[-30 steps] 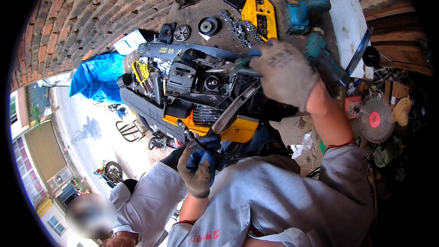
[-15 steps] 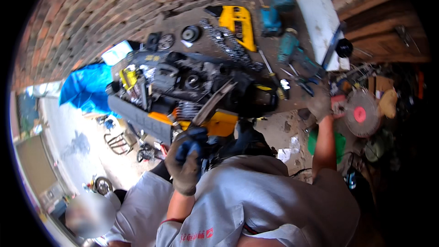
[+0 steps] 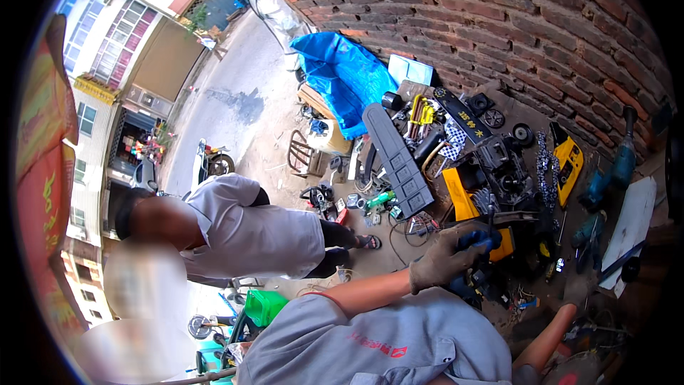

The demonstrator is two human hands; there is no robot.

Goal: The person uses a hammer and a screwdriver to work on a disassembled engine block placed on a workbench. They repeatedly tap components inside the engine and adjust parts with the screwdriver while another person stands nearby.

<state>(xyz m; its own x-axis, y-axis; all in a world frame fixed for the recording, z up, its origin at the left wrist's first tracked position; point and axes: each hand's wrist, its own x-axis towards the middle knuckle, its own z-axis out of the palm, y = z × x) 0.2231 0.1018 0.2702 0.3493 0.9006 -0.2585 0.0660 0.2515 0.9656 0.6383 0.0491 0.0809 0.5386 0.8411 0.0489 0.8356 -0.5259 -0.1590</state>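
My left hand (image 3: 445,258), in a grey work glove with dark blue at the fingers, is closed beside the near side of a partly dismantled chainsaw (image 3: 507,178). A thin dark rod stands up by its fingers; what the hand grips I cannot make out. The chainsaw has yellow-orange housing parts and an exposed dark engine. My right hand (image 3: 581,286), also gloved, is low at the right of the bench near a teal power drill (image 3: 588,229). Its fingers are blurred in shadow. A loose saw chain (image 3: 546,171) and a yellow cover (image 3: 568,169) lie beyond the chainsaw.
A long dark grey case (image 3: 399,160) lies left of the chainsaw, near a blue tarp (image 3: 345,82). A brick wall (image 3: 499,21) borders the far side. Another person (image 3: 249,224) stands at my left. A white board (image 3: 629,232) leans at the right.
The view has swung left, showing more of the street and the other person. The left hand stays closed by the chainsaw; the right hand remains at the right side, now lower and darker.
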